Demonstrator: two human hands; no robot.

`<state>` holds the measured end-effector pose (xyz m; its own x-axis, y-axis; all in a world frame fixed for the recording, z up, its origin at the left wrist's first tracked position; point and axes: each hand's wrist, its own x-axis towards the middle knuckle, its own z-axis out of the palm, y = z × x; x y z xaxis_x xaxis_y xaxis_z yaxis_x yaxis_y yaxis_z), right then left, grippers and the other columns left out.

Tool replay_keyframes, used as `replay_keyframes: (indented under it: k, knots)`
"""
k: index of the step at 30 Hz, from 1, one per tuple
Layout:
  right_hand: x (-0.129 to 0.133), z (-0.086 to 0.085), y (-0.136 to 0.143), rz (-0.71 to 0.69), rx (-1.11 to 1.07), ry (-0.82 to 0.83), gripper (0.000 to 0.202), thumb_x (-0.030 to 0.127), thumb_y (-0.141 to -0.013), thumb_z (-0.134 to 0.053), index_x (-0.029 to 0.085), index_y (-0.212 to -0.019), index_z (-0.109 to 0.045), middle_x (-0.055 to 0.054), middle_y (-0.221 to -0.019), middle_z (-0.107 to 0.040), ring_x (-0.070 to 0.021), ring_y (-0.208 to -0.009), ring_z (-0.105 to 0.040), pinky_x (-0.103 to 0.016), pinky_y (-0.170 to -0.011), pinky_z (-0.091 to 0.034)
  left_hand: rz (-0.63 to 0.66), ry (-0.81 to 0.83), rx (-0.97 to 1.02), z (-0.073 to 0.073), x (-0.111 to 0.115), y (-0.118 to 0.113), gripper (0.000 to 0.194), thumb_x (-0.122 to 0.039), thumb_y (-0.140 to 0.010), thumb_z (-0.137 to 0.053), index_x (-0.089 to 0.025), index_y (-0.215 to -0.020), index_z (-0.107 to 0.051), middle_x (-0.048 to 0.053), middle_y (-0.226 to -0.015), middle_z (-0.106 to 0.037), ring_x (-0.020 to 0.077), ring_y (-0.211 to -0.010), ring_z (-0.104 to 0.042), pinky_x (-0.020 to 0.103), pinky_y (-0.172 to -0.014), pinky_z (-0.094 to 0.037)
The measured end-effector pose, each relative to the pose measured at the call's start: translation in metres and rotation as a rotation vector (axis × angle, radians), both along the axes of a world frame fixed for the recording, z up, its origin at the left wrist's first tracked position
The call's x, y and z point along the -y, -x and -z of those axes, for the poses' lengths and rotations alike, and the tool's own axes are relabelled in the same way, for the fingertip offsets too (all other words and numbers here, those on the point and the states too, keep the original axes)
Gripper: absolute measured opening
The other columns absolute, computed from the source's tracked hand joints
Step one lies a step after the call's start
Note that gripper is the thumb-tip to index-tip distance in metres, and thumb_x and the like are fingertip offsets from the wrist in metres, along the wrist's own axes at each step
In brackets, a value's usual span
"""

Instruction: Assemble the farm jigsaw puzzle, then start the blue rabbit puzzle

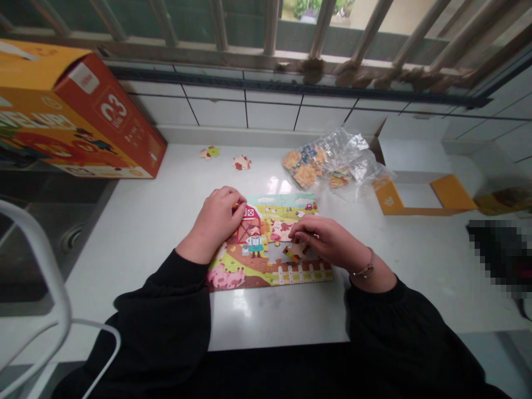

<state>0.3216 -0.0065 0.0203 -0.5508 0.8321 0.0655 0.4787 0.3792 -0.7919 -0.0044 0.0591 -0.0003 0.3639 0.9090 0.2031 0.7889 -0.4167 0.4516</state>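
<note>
A farm jigsaw puzzle [257,269] lies flat on the white counter, showing a red barn, a farmer, a pink pig, a cow and a fence. Right of its middle is a gap where the grey counter shows. Over that gap my right hand [322,238] pinches a jigsaw piece [296,252], tilted, with cream, yellow and dark colours. My left hand [220,219] rests at the puzzle's upper left edge, fingers curled together; a bit of orange shows by the fingertips, but what they grip is hidden. Beyond the puzzle lie two loose pieces, a green-and-cream piece [210,152] and a brown-and-white piece [241,162].
Clear plastic bags [341,155] of puzzle pieces lie behind the puzzle. An open orange-and-white box [386,199] stands to their right. At the left are a large orange puzzle box [112,122], a sink [37,238] and a white curved tube [58,277]. Window bars [270,27] run along the back.
</note>
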Motion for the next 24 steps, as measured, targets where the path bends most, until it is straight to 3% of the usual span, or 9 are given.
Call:
replay_keyframes:
  k: [7, 10, 14, 19, 24]
  knots:
    - [0.002, 0.012, 0.010, -0.079, 0.061, -0.125, 0.028, 0.016, -0.112, -0.055, 0.024, -0.118, -0.082, -0.010, -0.110, -0.078, -0.0217, -0.098, -0.074, -0.037, -0.090, -0.062, -0.009, 0.006, 0.004, -0.001, 0.001, -0.001, 0.011, -0.022, -0.103, -0.063, -0.022, -0.099, -0.073, 0.011, -0.115, -0.074, 0.0296, -0.110, -0.067, 0.049, -0.107, -0.054]
    - [0.001, 0.011, 0.008, 0.033, 0.081, -0.212, 0.028, 0.020, -0.114, -0.053, 0.024, -0.124, -0.079, -0.011, -0.115, -0.079, -0.0240, -0.106, -0.073, -0.041, -0.095, -0.061, -0.010, 0.016, -0.001, -0.002, 0.001, -0.001, 0.010, -0.021, -0.103, -0.064, -0.022, -0.099, -0.073, 0.010, -0.114, -0.074, 0.0295, -0.111, -0.067, 0.049, -0.108, -0.054]
    - [0.005, 0.000, -0.007, 0.176, 0.174, -0.237, 0.020, 0.027, -0.115, -0.057, 0.024, -0.112, -0.076, -0.009, -0.107, -0.079, -0.0253, -0.103, -0.073, -0.040, -0.093, -0.060, 0.000, 0.011, -0.003, -0.002, 0.001, -0.001, 0.009, -0.022, -0.102, -0.064, -0.021, -0.099, -0.073, 0.010, -0.115, -0.074, 0.0297, -0.110, -0.067, 0.050, -0.107, -0.054]
    - [0.034, -0.002, -0.011, 0.156, 0.303, -0.168, 0.010, 0.033, -0.107, -0.075, 0.025, -0.101, -0.072, -0.009, -0.107, -0.076, -0.0269, -0.100, -0.073, -0.042, -0.090, -0.060, -0.011, 0.011, 0.000, -0.001, 0.000, -0.001, 0.009, -0.022, -0.102, -0.065, -0.022, -0.099, -0.073, 0.010, -0.116, -0.074, 0.0298, -0.111, -0.067, 0.050, -0.108, -0.054]
    - [0.064, 0.008, 0.002, 0.189, 0.367, -0.185, 0.032, 0.040, -0.095, -0.092, 0.025, -0.113, -0.070, -0.012, -0.114, -0.074, -0.0314, -0.102, -0.074, -0.048, -0.087, -0.065, -0.005, 0.006, 0.006, -0.003, 0.001, -0.001, 0.010, -0.022, -0.102, -0.064, -0.022, -0.099, -0.073, 0.010, -0.114, -0.074, 0.0301, -0.110, -0.067, 0.050, -0.107, -0.054]
